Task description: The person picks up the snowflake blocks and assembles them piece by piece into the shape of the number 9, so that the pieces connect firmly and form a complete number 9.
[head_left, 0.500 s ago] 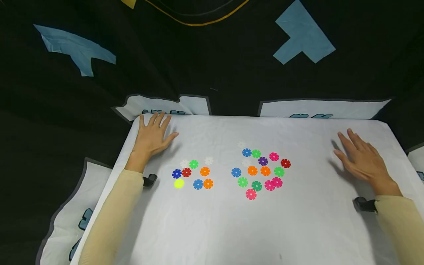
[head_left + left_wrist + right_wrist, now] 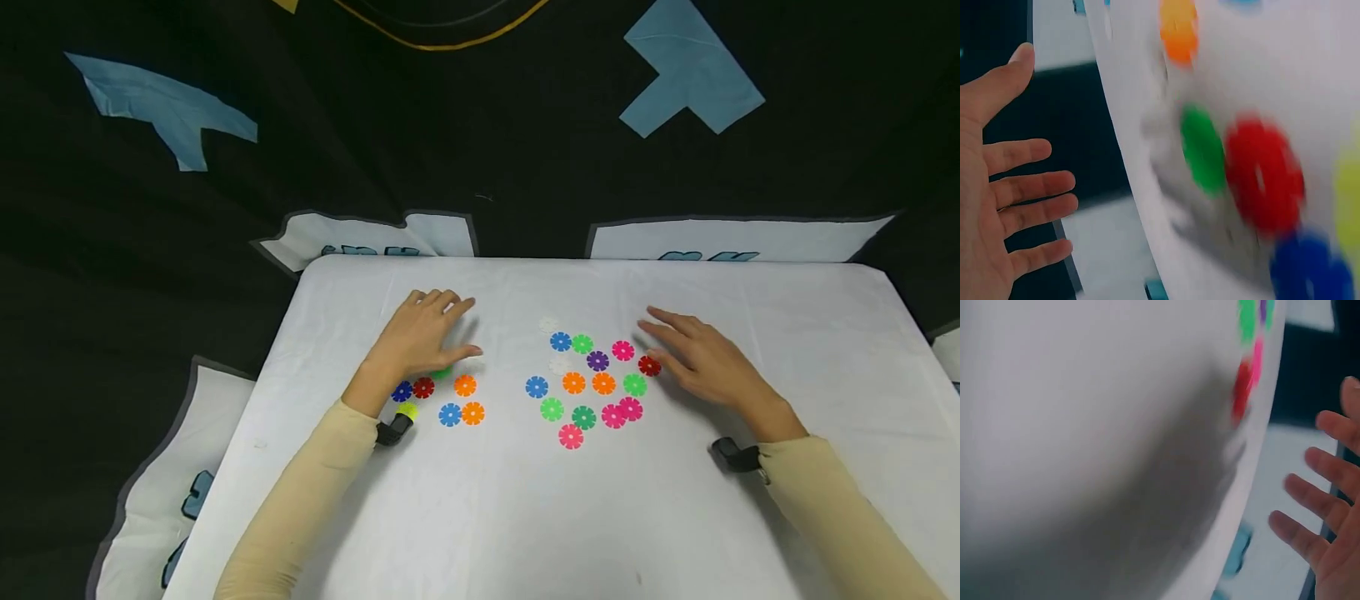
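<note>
I have the left grip (image 2: 420, 337) released above the white desk (image 2: 525, 517), fingers extended, thumb apart. On its near side I see, left to right, a dark blue disc (image 2: 402, 392), a yellow disc (image 2: 407, 409) partly hidden by the black wrist mount (image 2: 394, 430), a red disc (image 2: 423, 388), a green disc (image 2: 443, 374) partly covered by the grip, a light blue disc (image 2: 450, 415) and two orange discs (image 2: 465, 385). To its right, between both grips, lies a larger group of coloured discs (image 2: 603, 383). I have the right grip (image 2: 703, 360) released too, fingers loosely extended, hovering at that group's right edge, its thumb tip just over a dark red disc (image 2: 648, 367).
</note>
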The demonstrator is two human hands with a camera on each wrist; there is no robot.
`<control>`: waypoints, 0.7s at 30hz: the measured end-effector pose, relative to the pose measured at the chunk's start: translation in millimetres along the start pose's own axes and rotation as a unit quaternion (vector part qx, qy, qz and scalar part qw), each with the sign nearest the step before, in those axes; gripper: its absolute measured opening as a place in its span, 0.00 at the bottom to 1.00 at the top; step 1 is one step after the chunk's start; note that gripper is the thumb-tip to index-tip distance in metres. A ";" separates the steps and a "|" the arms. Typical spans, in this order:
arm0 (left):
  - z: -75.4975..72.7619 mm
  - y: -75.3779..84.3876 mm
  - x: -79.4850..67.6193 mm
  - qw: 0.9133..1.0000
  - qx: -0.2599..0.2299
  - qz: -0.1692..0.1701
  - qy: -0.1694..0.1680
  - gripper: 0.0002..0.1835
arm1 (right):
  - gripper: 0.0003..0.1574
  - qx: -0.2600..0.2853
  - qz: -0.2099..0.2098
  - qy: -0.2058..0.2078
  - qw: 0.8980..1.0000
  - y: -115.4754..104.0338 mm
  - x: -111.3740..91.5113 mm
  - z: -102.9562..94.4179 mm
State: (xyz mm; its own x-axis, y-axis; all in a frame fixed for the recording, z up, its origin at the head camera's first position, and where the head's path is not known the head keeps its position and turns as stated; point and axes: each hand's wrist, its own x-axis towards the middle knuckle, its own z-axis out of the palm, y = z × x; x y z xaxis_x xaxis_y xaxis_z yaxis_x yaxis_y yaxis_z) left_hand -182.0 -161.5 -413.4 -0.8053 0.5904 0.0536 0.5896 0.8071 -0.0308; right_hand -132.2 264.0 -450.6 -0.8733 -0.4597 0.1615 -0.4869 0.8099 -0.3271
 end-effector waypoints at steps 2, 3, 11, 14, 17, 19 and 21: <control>1.1 11.2 4.3 0.999 -0.030 0.024 0.000 0.41 | 0.31 0.009 -0.012 -0.005 1.000 -13.6 7.8 2.9; 1.8 16.2 6.3 0.998 -0.049 0.033 -0.005 0.40 | 0.29 0.014 -0.018 -0.006 1.000 -20.1 11.4 4.0; 10.9 46.6 20.5 0.968 -0.228 0.031 -0.102 0.34 | 0.20 0.054 -0.033 -0.048 0.997 -55.7 31.7 15.7; 15.3 58.2 27.6 0.957 -0.259 0.043 -0.126 0.32 | 0.22 0.064 -0.011 -0.072 0.995 -60.9 36.4 20.7; 22.3 67.1 33.7 0.949 -0.277 0.053 -0.140 0.29 | 0.23 0.069 -0.007 -0.089 0.994 -62.6 40.7 27.5; 26.3 69.9 34.7 0.945 -0.289 0.056 -0.144 0.28 | 0.23 0.076 -0.012 -0.103 0.992 -64.5 43.6 32.4; 29.8 70.9 34.9 0.943 -0.294 0.061 -0.146 0.27 | 0.23 0.081 -0.017 -0.115 0.990 -66.3 45.2 37.0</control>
State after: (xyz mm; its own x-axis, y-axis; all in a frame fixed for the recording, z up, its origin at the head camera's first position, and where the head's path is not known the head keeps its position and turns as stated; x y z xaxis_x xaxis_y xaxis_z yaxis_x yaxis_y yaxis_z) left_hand -170.1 -83.4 -443.5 -0.6615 0.7243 -0.1944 0.5412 0.6406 0.5448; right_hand -138.6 176.0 -456.1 -0.8195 -0.5720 -0.0348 -0.4904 0.7314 -0.4740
